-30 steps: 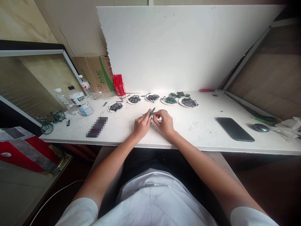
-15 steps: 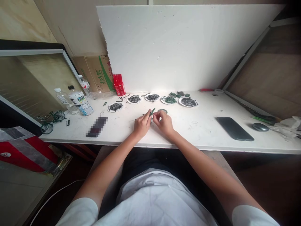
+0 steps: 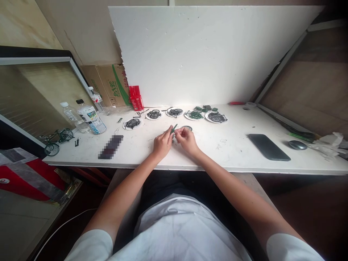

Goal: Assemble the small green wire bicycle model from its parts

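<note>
My left hand [image 3: 162,143] and my right hand [image 3: 186,140] meet at the middle of the white table [image 3: 233,152], fingertips together. The left hand pinches a small green part [image 3: 174,128] that sticks up between the hands. The right hand's fingers are closed on the same piece; what else they hold is too small to tell. A small round part [image 3: 187,128] lies just behind the right hand. Several white dishes of dark and green small parts [image 3: 174,112] stand in a row behind the hands.
A black phone [image 3: 268,147] and a mouse [image 3: 297,145] lie at the right. Water bottles [image 3: 91,117], a green model bicycle [image 3: 56,138], a red box [image 3: 136,98] and a cardboard carton [image 3: 111,85] stand at the left. A white board [image 3: 212,54] leans behind the table.
Both hands stay together at the same spot with small finger movements on the green part. The view has shifted slightly.
</note>
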Demonstrator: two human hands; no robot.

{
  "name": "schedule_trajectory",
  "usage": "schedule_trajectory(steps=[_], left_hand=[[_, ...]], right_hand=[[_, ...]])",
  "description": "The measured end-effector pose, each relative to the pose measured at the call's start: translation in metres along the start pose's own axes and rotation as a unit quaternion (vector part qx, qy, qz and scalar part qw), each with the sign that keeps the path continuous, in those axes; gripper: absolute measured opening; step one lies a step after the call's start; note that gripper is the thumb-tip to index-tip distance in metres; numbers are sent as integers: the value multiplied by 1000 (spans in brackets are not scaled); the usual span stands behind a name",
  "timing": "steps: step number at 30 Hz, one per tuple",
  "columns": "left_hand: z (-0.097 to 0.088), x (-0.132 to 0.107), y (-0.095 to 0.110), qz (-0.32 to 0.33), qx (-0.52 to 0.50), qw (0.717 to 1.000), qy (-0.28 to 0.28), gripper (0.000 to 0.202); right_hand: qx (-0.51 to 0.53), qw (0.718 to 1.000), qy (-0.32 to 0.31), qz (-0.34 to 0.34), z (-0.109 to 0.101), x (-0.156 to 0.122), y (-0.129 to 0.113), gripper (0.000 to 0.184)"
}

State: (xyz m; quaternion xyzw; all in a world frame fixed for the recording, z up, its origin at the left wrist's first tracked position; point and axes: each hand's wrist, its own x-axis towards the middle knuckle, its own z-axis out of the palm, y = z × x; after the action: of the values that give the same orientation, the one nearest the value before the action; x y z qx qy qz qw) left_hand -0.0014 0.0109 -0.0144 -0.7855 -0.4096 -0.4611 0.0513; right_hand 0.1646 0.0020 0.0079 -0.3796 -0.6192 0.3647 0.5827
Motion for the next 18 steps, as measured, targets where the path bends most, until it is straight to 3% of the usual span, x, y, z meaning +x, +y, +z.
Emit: schedule_trajectory(steps=[7,18], left_hand=[[-3,1,3,-13,-21,1000,-3,46],[0,-1,2,1,-7,1000,-5,45]], right_hand=[[36,999,16,25,4,-1,1,57],[152,982,-53,97,1,-2,-2,53]])
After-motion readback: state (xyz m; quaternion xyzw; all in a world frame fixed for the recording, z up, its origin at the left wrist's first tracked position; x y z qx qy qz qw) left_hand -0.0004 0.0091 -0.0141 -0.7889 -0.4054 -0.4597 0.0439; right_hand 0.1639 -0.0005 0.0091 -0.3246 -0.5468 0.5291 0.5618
